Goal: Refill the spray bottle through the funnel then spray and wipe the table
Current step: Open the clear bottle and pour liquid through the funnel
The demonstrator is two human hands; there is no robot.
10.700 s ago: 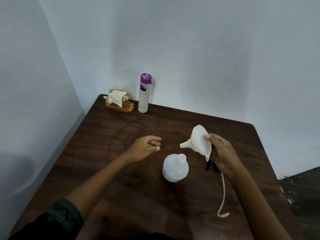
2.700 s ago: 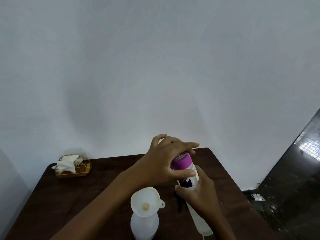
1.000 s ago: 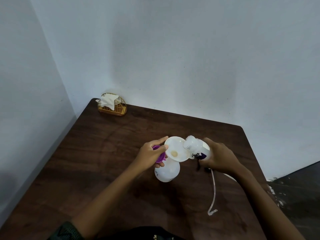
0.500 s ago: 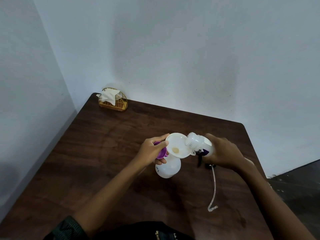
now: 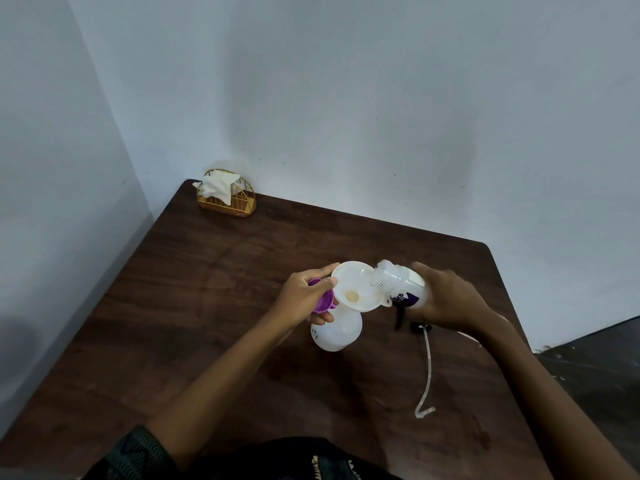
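Head view: mid-pour step. Right grip (image 5: 446, 301) is clamped on the refill bottle (image 5: 398, 284), tipped with its mouth over the funnel (image 5: 356, 285) rim, centre frame. Left grip (image 5: 304, 299) holds the cap (image 5: 323, 299) and touches the funnel's left edge. The funnel sits in the spray bottle (image 5: 336, 332), upright on the desk (image 5: 207, 289). No stream visible, so flow is unconfirmed. Next, I reckon: tip further, slowly, steady the funnel, watch the level. Sprayer tube (image 5: 428, 362) lies lower right, for refitting. Tissues (image 5: 220, 183) upper left, for the wipe.
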